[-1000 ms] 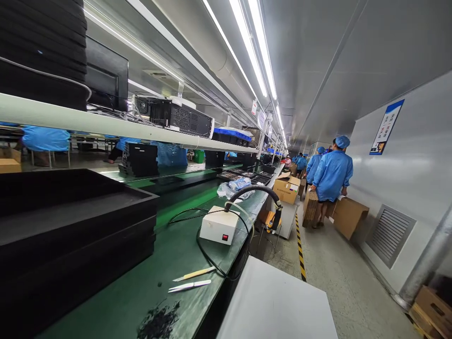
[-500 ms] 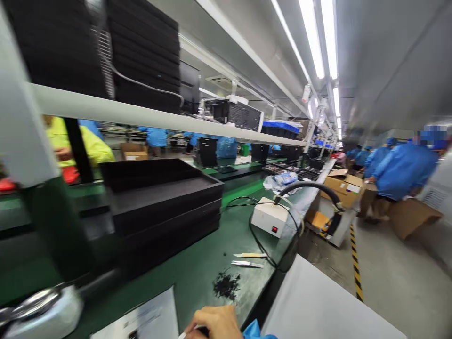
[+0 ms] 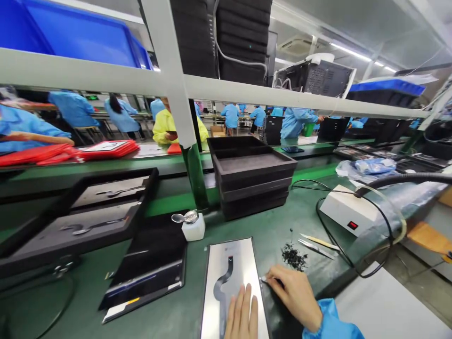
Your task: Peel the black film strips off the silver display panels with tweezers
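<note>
My left hand (image 3: 243, 313) lies with fingers stretched out on the silvery back of a flat display panel (image 3: 243, 261). A dark, curved flex cable (image 3: 219, 288) runs along that panel. At the panel's right edge, my right hand (image 3: 294, 294), in a blue sleeve, pinches a small white object (image 3: 263, 278); most of it is hidden by the fingers. Just beyond my right hand is a pile of black scraps (image 3: 294, 257). Metal tweezers (image 3: 315, 248) and a yellow-handled knife-like tool (image 3: 319, 241) lie behind the pile.
A white pump bottle (image 3: 194, 228) stands beyond the panel. Dark glossy panels (image 3: 151, 263) and a black tray (image 3: 83, 235) are at left. Stacked black trays (image 3: 254, 181) stand behind, under a white shelf beam (image 3: 300, 100). A white box (image 3: 348, 212) with cables sits at right.
My view has swung left and down, bringing the whole panel, the pump bottle and my left hand into sight. My right hand now shows beside the panel, still pinching something white.
</note>
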